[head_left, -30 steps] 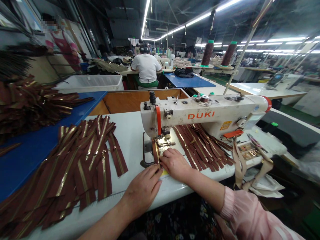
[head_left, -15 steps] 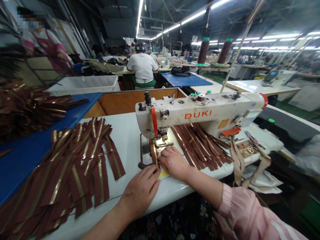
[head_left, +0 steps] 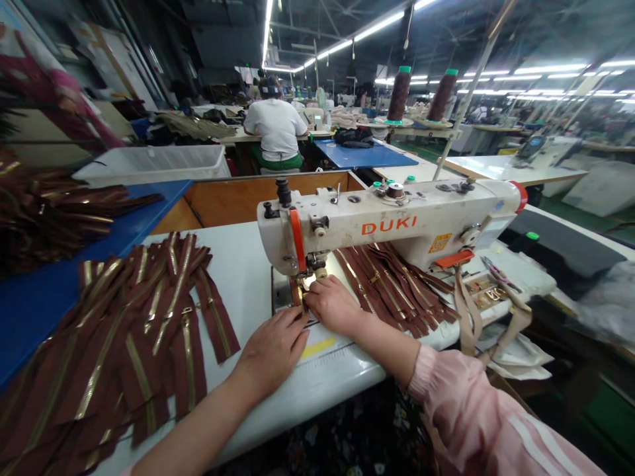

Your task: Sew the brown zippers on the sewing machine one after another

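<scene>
A brown zipper with brass-coloured teeth [head_left: 297, 291] lies under the presser foot area of a white sewing machine [head_left: 377, 221] marked DUKI. My left hand [head_left: 270, 350] has its fingertips closed on the near end of that zipper, its fingers close together. Just right of it, my right hand [head_left: 331, 305] is curled with its fingers pinching the zipper's right edge beside the needle. The fingertips partly cover the strip. To the left a spread pile of similar zippers [head_left: 143, 317] lies on the table, and more zippers [head_left: 397, 291] lie behind my right hand.
A blue surface [head_left: 169, 198] at left bears a heap of zippers [head_left: 59, 205]. At right stand a small parts tray [head_left: 489, 294] with scissors and hanging beige straps [head_left: 469, 307]. Behind are a white bin [head_left: 159, 162], thread cones [head_left: 399, 96] and a seated person [head_left: 275, 125].
Both hands have moved forward with the zipper, its near end now close to the presser foot. The view has shifted slightly, and the person at far left is partly out of frame.
</scene>
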`<control>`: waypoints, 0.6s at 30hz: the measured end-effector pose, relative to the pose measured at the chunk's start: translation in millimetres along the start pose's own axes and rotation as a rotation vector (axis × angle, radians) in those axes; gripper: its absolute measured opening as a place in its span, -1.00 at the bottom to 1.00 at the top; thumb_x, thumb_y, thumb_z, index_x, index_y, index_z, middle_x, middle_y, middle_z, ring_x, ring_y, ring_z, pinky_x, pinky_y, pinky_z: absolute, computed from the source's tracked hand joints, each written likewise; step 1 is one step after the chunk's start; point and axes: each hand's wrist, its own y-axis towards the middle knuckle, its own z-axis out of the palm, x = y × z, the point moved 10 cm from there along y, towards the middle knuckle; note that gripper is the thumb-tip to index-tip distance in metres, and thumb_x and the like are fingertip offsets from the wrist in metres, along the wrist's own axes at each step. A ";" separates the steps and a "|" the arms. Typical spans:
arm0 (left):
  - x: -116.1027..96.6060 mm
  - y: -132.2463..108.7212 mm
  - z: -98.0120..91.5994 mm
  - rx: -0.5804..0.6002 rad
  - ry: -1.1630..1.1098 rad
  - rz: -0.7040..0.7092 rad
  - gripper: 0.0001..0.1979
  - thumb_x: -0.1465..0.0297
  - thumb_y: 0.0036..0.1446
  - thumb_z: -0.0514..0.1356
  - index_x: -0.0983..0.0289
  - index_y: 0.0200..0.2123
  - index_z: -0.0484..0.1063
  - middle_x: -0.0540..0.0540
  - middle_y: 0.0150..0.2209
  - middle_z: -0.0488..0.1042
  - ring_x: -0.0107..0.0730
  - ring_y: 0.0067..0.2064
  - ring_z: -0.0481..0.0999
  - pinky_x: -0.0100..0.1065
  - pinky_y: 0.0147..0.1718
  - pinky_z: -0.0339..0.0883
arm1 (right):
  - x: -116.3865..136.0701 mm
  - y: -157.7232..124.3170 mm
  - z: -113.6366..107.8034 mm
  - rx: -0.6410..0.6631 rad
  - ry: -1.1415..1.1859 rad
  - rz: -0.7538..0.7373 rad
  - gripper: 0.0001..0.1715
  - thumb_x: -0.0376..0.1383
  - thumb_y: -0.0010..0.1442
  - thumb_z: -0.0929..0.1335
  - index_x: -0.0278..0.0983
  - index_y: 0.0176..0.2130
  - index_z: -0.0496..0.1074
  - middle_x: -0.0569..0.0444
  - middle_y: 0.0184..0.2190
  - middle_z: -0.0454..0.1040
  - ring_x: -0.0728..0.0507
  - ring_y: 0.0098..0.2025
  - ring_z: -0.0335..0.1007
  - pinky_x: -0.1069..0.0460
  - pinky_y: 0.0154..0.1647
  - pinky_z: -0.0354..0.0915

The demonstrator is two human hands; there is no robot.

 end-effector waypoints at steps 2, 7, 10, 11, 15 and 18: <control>4.0 3.3 0.5 -0.009 -0.012 -0.012 -0.69 0.41 0.23 -0.04 0.35 -0.11 0.45 0.23 -0.15 0.48 -0.13 -0.08 0.46 -0.09 -0.08 0.41 | -0.8 -0.8 0.4 -0.011 0.005 0.004 -0.81 -0.32 0.27 0.28 -0.30 -0.34 0.46 0.00 -0.36 0.42 -0.16 -0.22 0.22 -0.02 -0.20 0.10; 7.5 5.3 1.5 -0.004 -0.018 -0.023 -0.69 0.38 0.24 -0.04 0.33 -0.13 0.45 0.22 -0.13 0.49 -0.14 -0.08 0.46 -0.10 -0.08 0.42 | 0.8 -6.5 0.8 -0.028 0.026 -0.008 -0.82 -0.32 0.26 0.29 -0.30 -0.33 0.47 0.01 -0.35 0.42 -0.17 -0.19 0.21 -0.03 -0.20 0.09; 6.4 4.9 2.4 0.007 0.000 -0.013 -0.69 0.39 0.24 -0.04 0.33 -0.12 0.45 0.23 -0.12 0.49 -0.13 -0.06 0.45 -0.10 -0.06 0.41 | 1.7 -8.0 0.5 -0.036 0.033 -0.015 -0.81 -0.33 0.26 0.29 -0.30 -0.35 0.46 0.01 -0.36 0.41 -0.16 -0.20 0.21 -0.02 -0.20 0.09; 6.0 5.0 2.6 0.008 0.005 -0.008 -0.69 0.39 0.24 -0.04 0.34 -0.12 0.45 0.23 -0.13 0.49 -0.13 -0.06 0.46 -0.10 -0.06 0.41 | 1.6 -7.9 0.2 -0.039 0.034 -0.013 -0.81 -0.33 0.26 0.28 -0.30 -0.36 0.46 0.02 -0.36 0.41 -0.16 -0.21 0.20 -0.02 -0.20 0.09; 5.4 6.7 3.3 0.006 0.028 0.009 -0.66 0.39 0.25 -0.06 0.40 -0.13 0.46 0.27 -0.14 0.49 -0.11 -0.07 0.46 -0.08 -0.07 0.42 | -0.1 -6.3 0.0 -0.041 0.046 0.002 -0.81 -0.34 0.26 0.28 -0.31 -0.36 0.45 0.01 -0.36 0.40 -0.15 -0.22 0.20 -0.02 -0.20 0.08; 7.7 9.0 4.8 0.016 0.030 0.002 -0.65 0.40 0.24 -0.07 0.41 -0.14 0.46 0.29 -0.14 0.49 -0.10 -0.06 0.47 -0.07 -0.07 0.42 | -1.6 -5.3 0.1 -0.036 0.054 0.012 -0.81 -0.34 0.26 0.28 -0.31 -0.34 0.46 0.00 -0.35 0.40 -0.15 -0.21 0.20 -0.02 -0.20 0.09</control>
